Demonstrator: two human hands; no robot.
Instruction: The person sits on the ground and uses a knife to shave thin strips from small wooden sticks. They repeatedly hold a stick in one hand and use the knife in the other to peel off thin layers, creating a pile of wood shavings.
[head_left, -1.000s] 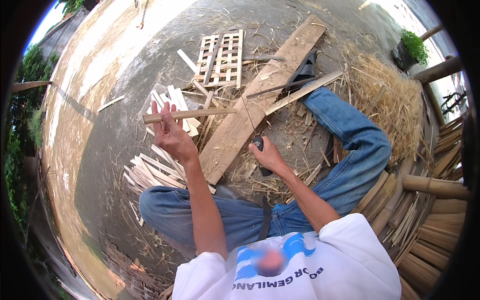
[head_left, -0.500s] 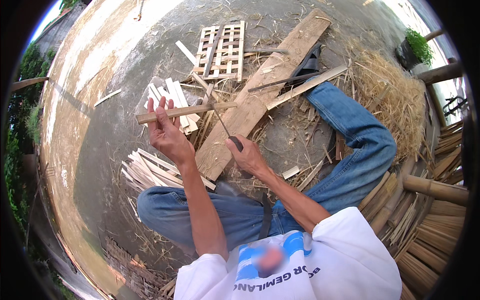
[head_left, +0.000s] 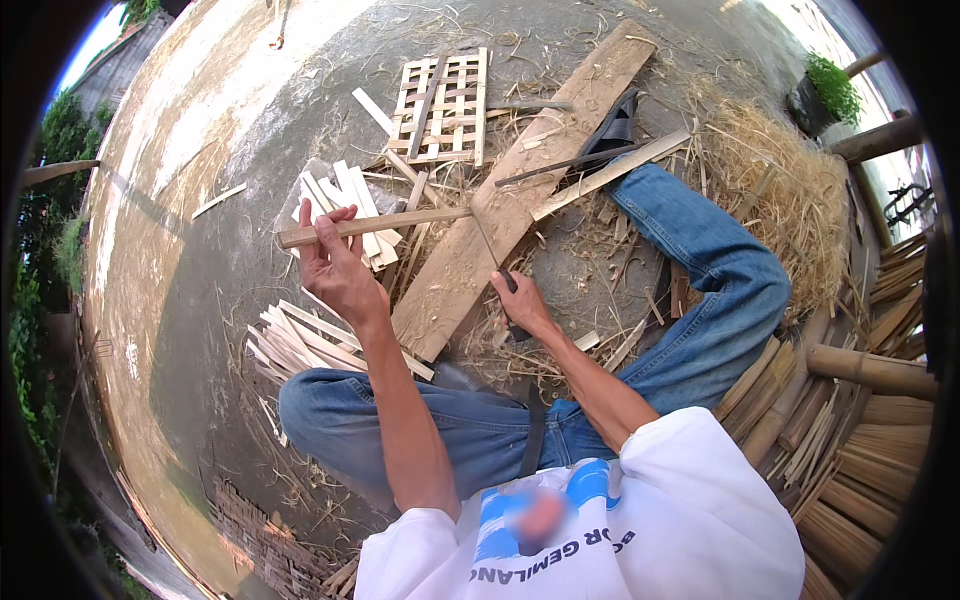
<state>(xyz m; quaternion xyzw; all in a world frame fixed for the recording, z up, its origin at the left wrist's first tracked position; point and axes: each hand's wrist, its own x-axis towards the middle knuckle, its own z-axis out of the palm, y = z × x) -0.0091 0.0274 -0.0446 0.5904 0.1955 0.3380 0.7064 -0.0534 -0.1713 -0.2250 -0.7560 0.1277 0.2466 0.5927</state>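
Observation:
My left hand [head_left: 340, 275] pinches a flat wooden stick [head_left: 415, 219] near its left end, thumb on one side and fingers raised behind. The stick lies nearly level and reaches right, over a long plank [head_left: 445, 285] on the ground. My right hand [head_left: 525, 308] is closed round the dark handle of a knife [head_left: 488, 243]. Its thin blade slants up and left, with its upper part at the stick's right end; whether the edge touches the wood I cannot tell. Pale strips [head_left: 355, 190] lie just beyond my left hand.
A woven slat lattice [head_left: 483, 110] lies ahead. Bundled pale slats [head_left: 290, 345] rest by my left knee. A dark sandal [head_left: 617, 122] and a long slat [head_left: 610, 183] are beside the plank. Heaped shavings [head_left: 780, 190] and bamboo poles [head_left: 865, 370] stand to my right.
My right hand has moved right and slightly toward me with the knife, and the blade has slid along to the stick's right end. My left hand and the stick have barely moved.

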